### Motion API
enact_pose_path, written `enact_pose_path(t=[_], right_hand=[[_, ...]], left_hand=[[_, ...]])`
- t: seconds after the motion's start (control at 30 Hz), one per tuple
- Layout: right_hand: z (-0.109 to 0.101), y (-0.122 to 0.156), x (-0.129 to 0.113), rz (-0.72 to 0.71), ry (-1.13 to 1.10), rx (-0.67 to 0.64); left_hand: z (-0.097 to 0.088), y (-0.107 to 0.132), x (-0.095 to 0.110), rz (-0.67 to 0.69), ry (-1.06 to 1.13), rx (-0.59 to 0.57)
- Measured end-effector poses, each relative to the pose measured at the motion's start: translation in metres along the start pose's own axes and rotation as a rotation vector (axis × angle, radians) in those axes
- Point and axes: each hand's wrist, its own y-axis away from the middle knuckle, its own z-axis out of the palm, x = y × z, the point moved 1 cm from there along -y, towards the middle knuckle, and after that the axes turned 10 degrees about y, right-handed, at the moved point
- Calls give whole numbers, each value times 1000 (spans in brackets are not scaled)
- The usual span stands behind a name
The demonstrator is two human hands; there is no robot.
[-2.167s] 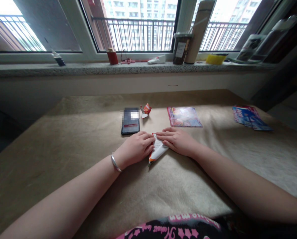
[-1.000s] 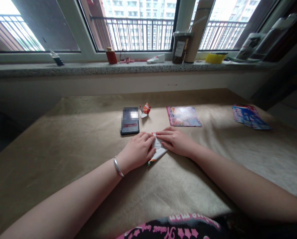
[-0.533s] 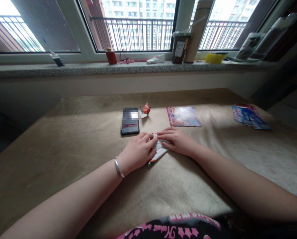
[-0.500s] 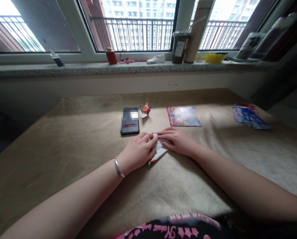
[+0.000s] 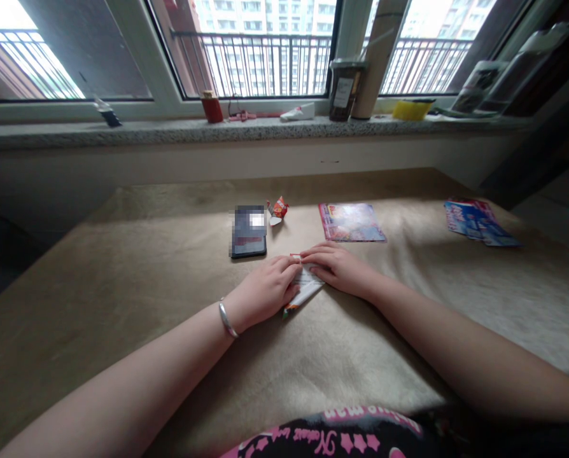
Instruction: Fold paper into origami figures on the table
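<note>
On the table in front of me lies a folded sheet of paper (image 5: 307,284), mostly white with print and an orange and green tip at its near end. My left hand (image 5: 265,287) presses on its left side, fingers bent and thumb on the paper. My right hand (image 5: 337,267) holds down its upper right part, fingers together and reaching toward the left fingertips. Both sets of fingertips meet near the paper's far corner, where a bit of red shows. The hands cover much of the paper's far part.
Beyond my left hand lies a phone (image 5: 249,245), beside a small red folded-paper figure (image 5: 278,210). A colourful printed sheet (image 5: 352,222) rests past my right hand, and several blue and pink sheets (image 5: 478,222) lie farther right. Jars and other items stand on the windowsill (image 5: 265,130).
My left fingers have drawn slightly closer together on the paper. The right hand and the paper stay nearly in place.
</note>
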Motion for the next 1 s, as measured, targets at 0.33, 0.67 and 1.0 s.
enact_pose_path(t=[0.33,0.67,1.0], right_hand=[[1,1,7,-59,-32,62],[-22,5,-5,-178,166,-60],[-38,6,-11,-180,104,-236]], left_hand=[[-1,2,2,0,6,-15],[-1,2,4,20,-32,-26],[3,1,1,36,-39,-77]])
